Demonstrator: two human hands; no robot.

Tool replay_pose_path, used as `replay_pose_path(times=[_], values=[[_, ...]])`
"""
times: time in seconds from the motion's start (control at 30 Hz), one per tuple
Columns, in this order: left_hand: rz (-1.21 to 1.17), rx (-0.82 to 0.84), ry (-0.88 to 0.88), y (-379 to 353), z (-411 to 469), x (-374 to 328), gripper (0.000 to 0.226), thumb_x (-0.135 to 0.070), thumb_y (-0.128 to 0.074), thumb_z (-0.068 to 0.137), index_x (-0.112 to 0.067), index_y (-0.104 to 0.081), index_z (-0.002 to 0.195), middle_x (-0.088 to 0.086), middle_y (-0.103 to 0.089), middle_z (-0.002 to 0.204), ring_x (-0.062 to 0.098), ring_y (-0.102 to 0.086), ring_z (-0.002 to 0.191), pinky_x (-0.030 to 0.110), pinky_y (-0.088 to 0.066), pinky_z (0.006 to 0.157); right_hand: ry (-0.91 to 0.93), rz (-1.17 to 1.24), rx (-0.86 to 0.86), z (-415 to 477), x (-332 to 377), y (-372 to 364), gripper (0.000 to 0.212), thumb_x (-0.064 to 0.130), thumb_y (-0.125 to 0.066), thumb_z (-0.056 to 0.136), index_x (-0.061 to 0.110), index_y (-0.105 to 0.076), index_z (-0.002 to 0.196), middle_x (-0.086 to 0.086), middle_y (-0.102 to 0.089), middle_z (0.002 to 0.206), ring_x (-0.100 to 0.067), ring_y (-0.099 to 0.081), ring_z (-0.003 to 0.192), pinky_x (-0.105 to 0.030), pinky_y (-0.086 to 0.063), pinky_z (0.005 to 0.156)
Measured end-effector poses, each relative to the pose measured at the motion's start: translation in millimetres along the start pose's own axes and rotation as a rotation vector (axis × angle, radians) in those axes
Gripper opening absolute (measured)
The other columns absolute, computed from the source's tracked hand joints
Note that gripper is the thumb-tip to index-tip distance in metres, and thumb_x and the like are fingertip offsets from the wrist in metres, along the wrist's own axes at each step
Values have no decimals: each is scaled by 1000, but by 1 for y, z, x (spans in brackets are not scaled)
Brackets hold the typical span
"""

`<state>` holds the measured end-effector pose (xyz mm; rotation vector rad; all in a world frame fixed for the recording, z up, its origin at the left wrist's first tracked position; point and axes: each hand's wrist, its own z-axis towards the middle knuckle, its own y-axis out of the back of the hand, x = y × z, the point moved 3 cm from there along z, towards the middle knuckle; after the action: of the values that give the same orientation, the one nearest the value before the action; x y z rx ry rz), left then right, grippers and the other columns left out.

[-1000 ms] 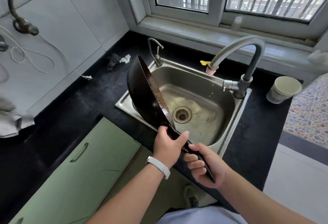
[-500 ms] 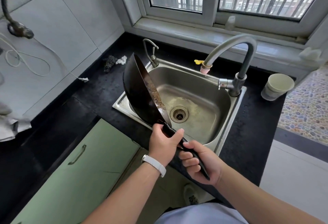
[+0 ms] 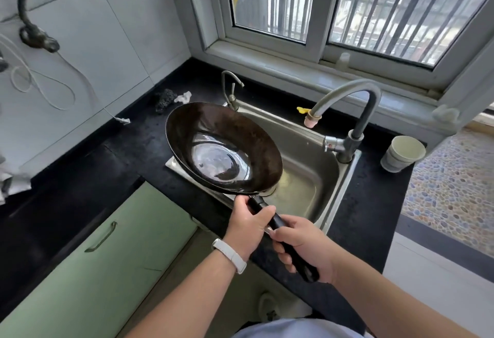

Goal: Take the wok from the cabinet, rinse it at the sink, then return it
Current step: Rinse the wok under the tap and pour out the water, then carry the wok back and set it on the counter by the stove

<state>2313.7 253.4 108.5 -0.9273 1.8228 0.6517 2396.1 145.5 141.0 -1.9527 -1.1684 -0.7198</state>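
Note:
A dark round wok with a wet, shiny bottom is held open side up over the left part of the steel sink. Its long black handle runs toward me. My left hand grips the handle close to the bowl, a white band on its wrist. My right hand grips the handle's end. The grey curved faucet stands at the sink's right rim, with no water visibly running from it. The green cabinet door below the counter at left is closed.
A black counter surrounds the sink. A pale cup stands right of the faucet, and a small second tap stands at the sink's back left. A dark scrubber lies behind the wok. White cords hang on the tiled wall at left.
The wok was tilted on edge, its inside facing right over the sink. Both hands have rolled it back level, open side up, and the view has shifted slightly left.

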Motion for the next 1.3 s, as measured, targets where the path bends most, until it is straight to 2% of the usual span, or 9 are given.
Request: replay_pose_path(times=[0.17, 0.33, 0.43, 0.53, 0.63, 0.73, 0.87, 1.0, 1.3], values=[[-137, 45, 25, -4, 0, 2, 43, -24, -75, 68, -13, -52, 102, 11, -64, 93, 23, -64, 87, 47, -54, 85, 31, -226, -88, -3, 10, -1, 13, 1, -53, 92, 0, -57, 104, -13, -51, 64, -20, -47, 41, -29, -41, 41], [-280, 90, 31, -15, -7, 3, 29, 3, -66, 84, -3, -51, 107, 11, -64, 93, 17, -63, 85, 26, -52, 71, 41, -423, -137, -11, 16, 5, 19, 0, -51, 88, 3, -59, 105, -8, -53, 59, -19, -50, 41, -30, -45, 42], [-379, 76, 44, -24, -13, 4, 35, 6, -67, 82, -1, -51, 112, 13, -65, 100, 15, -65, 92, 27, -53, 80, 54, -484, -130, -18, 18, 12, 20, 1, -51, 88, 6, -59, 105, -3, -54, 55, -19, -51, 40, -29, -46, 41], [-472, 42, 41, -35, -22, 5, 44, -1, -71, 71, -5, -52, 110, 13, -65, 101, 14, -66, 94, 31, -52, 86, 64, -548, -109, -26, 17, 22, 22, 4, -52, 87, 13, -61, 106, -1, -53, 51, -18, -52, 40, -30, -46, 42], [-569, -13, 46, -49, -34, 3, 49, 1, -69, 67, -4, -51, 113, 13, -63, 102, 16, -65, 98, 33, -52, 88, 76, -617, -63, -35, 15, 33, 22, 7, -52, 87, 19, -61, 103, -4, -55, 51, -19, -53, 41, -31, -46, 43], [-667, -78, 58, -65, -49, 0, 56, 5, -67, 66, 0, -48, 118, 17, -60, 104, 21, -61, 102, 34, -53, 88, 95, -678, 9, -46, 16, 45, 28, 10, -53, 87, 26, -59, 109, -2, -58, 52, -19, -56, 43, -31, -47, 43], [-684, -149, 47, -82, -68, -5, 51, 7, -65, 65, -1, -50, 112, 16, -60, 97, 24, -59, 94, 38, -51, 90, 125, -785, 94, -59, 16, 61, 27, 13, -53, 87, 28, -55, 109, -1, -59, 54, -15, -56, 40, -28, -48, 42], [-679, -216, 19, -94, -88, -10, 45, 8, -63, 67, -1, -53, 110, 12, -61, 92, 23, -60, 89, 41, -48, 95, 145, -815, 188, -72, 17, 70, 36, 13, -54, 88, 28, -54, 120, 1, -61, 58, -11, -56, 39, -28, -49, 43], [-646, -476, -72, -97, -139, -13, 39, 6, -63, 65, -2, -54, 102, 8, -62, 84, 14, -64, 73, 25, -55, 72, 178, -832, 387, -89, 10, 59, 27, 11, -55, 89, 27, -56, 110, 0, -59, 53, -14, -55, 39, -28, -49, 41]])
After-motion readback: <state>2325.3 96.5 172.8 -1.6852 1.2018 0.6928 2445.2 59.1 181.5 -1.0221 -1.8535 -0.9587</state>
